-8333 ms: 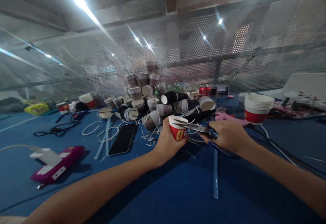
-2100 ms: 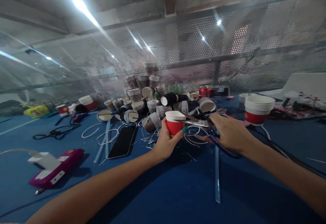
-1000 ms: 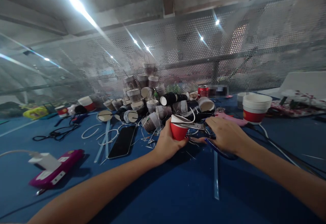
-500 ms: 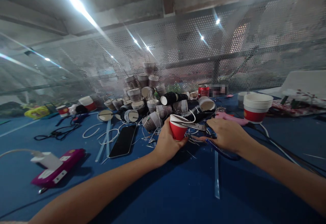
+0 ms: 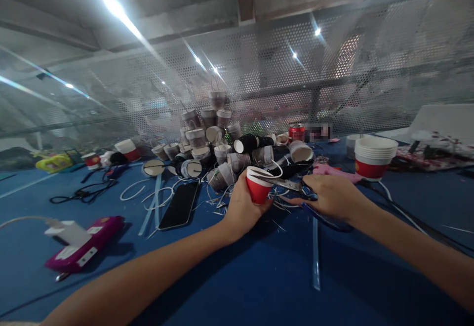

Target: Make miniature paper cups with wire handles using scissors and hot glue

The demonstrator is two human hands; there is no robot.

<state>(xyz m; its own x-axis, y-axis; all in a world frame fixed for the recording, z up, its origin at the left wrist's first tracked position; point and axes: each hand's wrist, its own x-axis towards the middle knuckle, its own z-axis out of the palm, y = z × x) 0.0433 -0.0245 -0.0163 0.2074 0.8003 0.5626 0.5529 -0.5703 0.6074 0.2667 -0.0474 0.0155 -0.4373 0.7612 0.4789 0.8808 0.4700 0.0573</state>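
My left hand [image 5: 240, 212] is wrapped round a red paper cup [image 5: 256, 189] with a white rim, held a little above the blue table. In my right hand [image 5: 329, 195] are scissors [image 5: 287, 183] with dark blue handles. Their blades reach left across the cup's rim; whether the paper lies between both blades cannot be made out. A white strip [image 5: 277, 168] curls up from the cup's rim, above the blades. Thin white scraps [image 5: 283, 205] lie on the table behind and beside the cup.
Behind my hands is a heap of wrapped cups [image 5: 196, 138]. Left are a black phone [image 5: 179, 205] and a purple power strip [image 5: 85, 244] with a white plug. To the right stand stacked paper cups [image 5: 374, 160] beside a pink glue gun [image 5: 336, 170]. A red can [image 5: 296, 132] stands farther back.
The scissors and my right hand have shifted slightly to the right. The white strip curls a little differently. My left hand still holds the cup in nearly the same place.
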